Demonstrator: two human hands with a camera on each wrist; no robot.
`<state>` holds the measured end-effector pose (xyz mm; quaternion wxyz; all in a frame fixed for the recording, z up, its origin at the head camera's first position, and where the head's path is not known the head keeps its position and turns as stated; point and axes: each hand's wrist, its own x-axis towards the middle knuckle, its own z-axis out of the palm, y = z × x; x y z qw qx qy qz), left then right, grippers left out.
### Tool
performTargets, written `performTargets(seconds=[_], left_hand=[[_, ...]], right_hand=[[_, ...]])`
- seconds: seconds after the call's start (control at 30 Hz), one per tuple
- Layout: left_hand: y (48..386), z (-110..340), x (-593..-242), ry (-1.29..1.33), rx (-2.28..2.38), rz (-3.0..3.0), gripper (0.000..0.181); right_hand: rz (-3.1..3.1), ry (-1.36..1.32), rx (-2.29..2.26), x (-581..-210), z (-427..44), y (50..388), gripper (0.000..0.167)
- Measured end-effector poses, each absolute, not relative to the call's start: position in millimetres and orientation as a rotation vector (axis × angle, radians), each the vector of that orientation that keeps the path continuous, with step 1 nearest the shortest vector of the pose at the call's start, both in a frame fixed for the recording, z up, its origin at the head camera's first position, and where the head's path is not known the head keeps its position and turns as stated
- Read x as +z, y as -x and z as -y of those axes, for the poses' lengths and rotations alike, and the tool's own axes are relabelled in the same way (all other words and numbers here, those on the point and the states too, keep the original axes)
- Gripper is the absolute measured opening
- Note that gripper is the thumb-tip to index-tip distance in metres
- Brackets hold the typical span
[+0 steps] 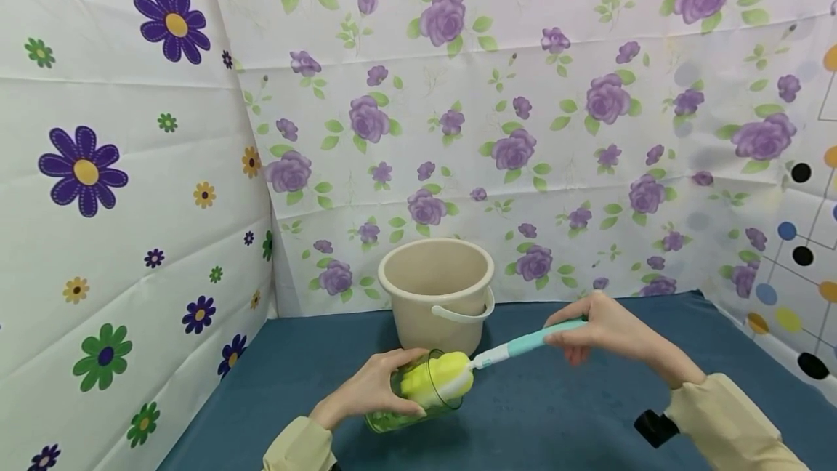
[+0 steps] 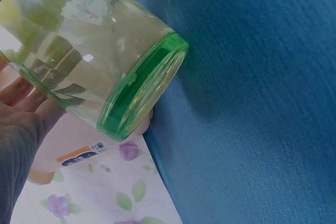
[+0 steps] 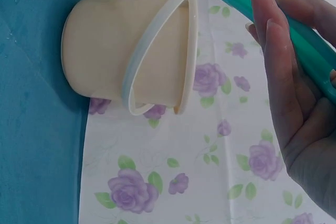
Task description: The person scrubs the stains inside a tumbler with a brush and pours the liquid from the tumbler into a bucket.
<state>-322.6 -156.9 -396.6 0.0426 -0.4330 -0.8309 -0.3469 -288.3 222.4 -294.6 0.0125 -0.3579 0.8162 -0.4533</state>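
My left hand (image 1: pixel 375 386) grips a clear green-tinted glass (image 1: pixel 421 413), tilted with its mouth toward the right. In the left wrist view the thick green base of the glass (image 2: pixel 144 85) shows just over the cloth. A yellow and white sponge head (image 1: pixel 451 376) of a bottle brush sits partly inside the mouth and partly out of it. The brush's teal and white handle (image 1: pixel 526 342) slants up to the right, where my right hand (image 1: pixel 604 329) holds its end. In the right wrist view, thumb and fingers wrap the teal handle (image 3: pixel 299 38).
A beige bucket (image 1: pixel 434 318) with a white handle (image 1: pixel 461 315) stands just behind the glass. Dark blue cloth (image 1: pixel 543 413) covers the table. Flower-patterned sheets (image 1: pixel 562 187) hang behind and at the left, and a dotted sheet hangs at the right.
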Motion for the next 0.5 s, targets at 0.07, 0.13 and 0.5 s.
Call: performTargets(seconds=[0.07, 0.13, 0.5], left_hand=[[323, 157, -397, 1.322, -1.061, 2.547, 0.075], [322, 157, -396, 1.325, -1.061, 2.549, 0.075], [319, 156, -394, 1.317, -1.07, 2.573, 0.075]], right_hand=[[-2.558, 1.112, -1.414, -293, -222, 289, 0.021], [-2.567, 1.114, -1.415, -291, -221, 291, 0.021], [-2.571, 1.11, -1.387, -296, -230, 300, 0.022]])
